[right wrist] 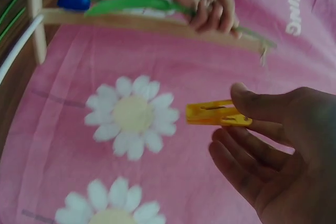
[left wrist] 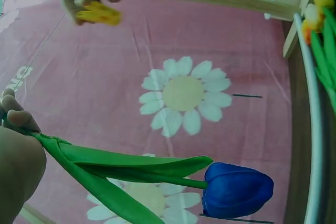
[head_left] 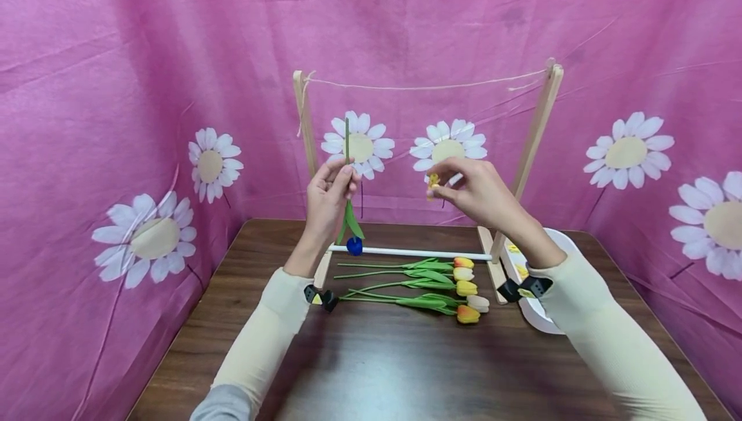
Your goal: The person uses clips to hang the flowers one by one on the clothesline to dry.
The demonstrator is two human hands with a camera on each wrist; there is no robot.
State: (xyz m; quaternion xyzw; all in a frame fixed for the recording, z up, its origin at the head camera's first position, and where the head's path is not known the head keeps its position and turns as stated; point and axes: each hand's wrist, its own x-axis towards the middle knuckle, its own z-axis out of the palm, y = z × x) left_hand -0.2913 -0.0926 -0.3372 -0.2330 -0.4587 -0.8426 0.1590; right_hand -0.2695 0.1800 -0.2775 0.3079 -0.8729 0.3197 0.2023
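An artificial blue tulip (left wrist: pixel 238 189) hangs head down from my left hand (head_left: pixel 330 192), whose thumb and fingers pinch its green stem. The stem's end points up past the fingertips, a little below the string (head_left: pixel 429 87). My right hand (head_left: pixel 478 189) holds a yellow clothespin (right wrist: pixel 218 114) between thumb and fingers, to the right of the tulip and apart from it. In the right wrist view the clothespin's gripping end points away from the hand. The string runs between two wooden posts (head_left: pixel 536 131) and sags slightly.
Several tulips (head_left: pixel 429 286), yellow, white and orange, lie on the dark wooden table (head_left: pixel 371 369) before the frame's white rod (head_left: pixel 417 253). A white tray (head_left: pixel 542 321) with yellow pieces stands at the right, partly behind my right forearm. Pink flowered cloth (head_left: pixel 406 15) surrounds the table.
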